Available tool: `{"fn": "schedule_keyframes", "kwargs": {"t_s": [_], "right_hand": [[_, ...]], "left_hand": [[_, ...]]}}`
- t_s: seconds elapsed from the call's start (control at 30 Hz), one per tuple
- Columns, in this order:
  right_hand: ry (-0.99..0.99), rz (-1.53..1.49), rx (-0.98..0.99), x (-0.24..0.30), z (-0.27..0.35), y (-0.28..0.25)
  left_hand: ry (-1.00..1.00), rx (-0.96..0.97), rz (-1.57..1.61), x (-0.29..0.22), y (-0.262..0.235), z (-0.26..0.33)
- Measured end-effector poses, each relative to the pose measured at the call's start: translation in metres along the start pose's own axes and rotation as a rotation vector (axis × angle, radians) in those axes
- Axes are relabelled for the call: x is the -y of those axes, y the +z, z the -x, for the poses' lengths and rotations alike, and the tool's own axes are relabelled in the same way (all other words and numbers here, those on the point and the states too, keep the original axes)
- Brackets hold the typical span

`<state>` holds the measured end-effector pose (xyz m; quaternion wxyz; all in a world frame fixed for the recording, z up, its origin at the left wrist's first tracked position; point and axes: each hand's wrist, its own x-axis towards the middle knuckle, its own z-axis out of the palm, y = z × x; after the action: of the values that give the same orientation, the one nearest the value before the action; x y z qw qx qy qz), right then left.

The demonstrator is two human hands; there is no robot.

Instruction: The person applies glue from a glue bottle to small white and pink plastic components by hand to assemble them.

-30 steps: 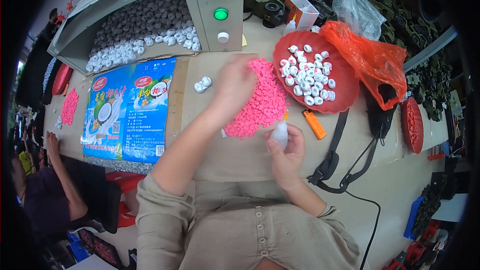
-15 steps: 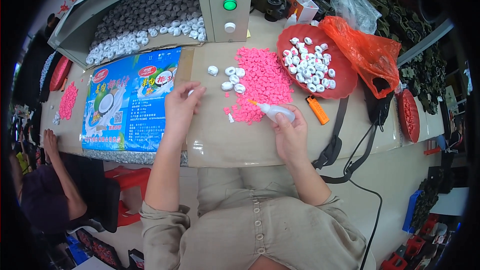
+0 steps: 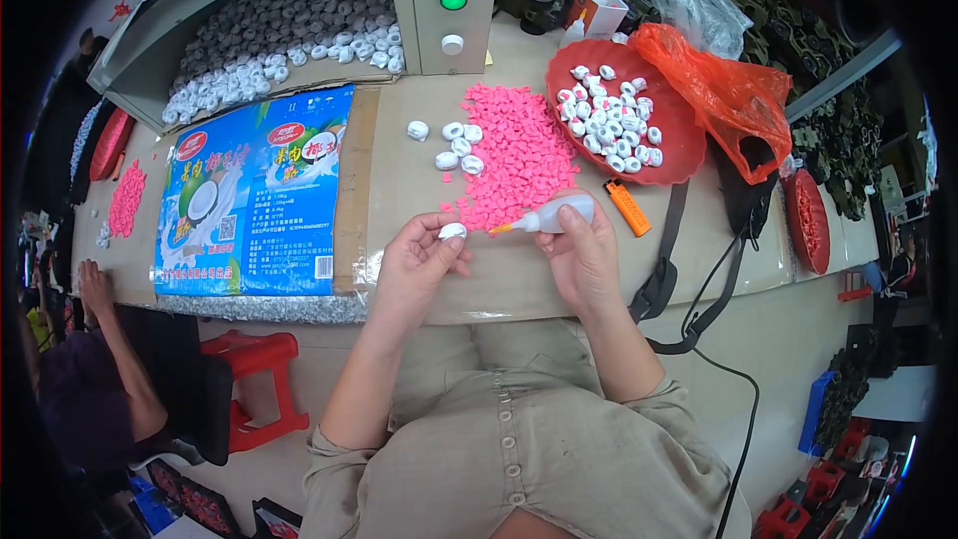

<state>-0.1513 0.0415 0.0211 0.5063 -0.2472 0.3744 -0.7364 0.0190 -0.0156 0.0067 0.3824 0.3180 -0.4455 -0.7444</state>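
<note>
My left hand (image 3: pixel 414 265) pinches a small white rounded piece (image 3: pixel 452 231) between thumb and fingers, above the table's near part. In my right hand (image 3: pixel 584 260) is a translucent white squeeze bottle (image 3: pixel 552 217), tilted so its thin orange nozzle points left, a short gap from the white piece. Just beyond both hands spreads a heap of small pink pieces (image 3: pixel 514 145). Several loose white pieces (image 3: pixel 460 147) lie left of that heap. A red scalloped plate (image 3: pixel 686 168) at the right holds many white pieces, some showing pink bits.
An orange lighter (image 3: pixel 628 208) lies by the plate, and a red plastic bag (image 3: pixel 733 100) overlaps its edge. Straps (image 3: pixel 661 284) hang over the table edge. A blue printed cardboard sheet (image 3: pixel 254 195) covers the left. Behind stands a bin of white pieces (image 3: pixel 299 45). Another person's hand (image 3: pixel 97 289) rests far left.
My left hand has moved right and nearer with the white piece, which now shows plainly. The bottle has come close to it, its nozzle turned slightly lower. The head view has shifted a little.
</note>
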Motion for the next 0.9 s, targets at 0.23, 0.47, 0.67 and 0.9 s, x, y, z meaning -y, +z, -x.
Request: {"fn": "schedule_keyframes", "kwargs": {"t_s": [0.23,0.47,0.67,0.9], "right_hand": [[0.005,-0.082,0.007,-0.011,-0.001,-0.012],[-0.028,-0.061,-0.020,-0.013,0.002,-0.009],[-0.084,0.051,0.020,-0.013,0.007,-0.008],[-0.344,0.386,0.144,-0.019,0.011,-0.012]], "left_hand": [[-0.085,0.025,0.111,-0.002,0.005,-0.001],[-0.115,0.066,0.143,0.003,0.008,0.001],[0.017,0.013,-0.014,0.012,0.016,0.006],[0.077,-0.025,0.034,0.015,0.015,0.005]]}}
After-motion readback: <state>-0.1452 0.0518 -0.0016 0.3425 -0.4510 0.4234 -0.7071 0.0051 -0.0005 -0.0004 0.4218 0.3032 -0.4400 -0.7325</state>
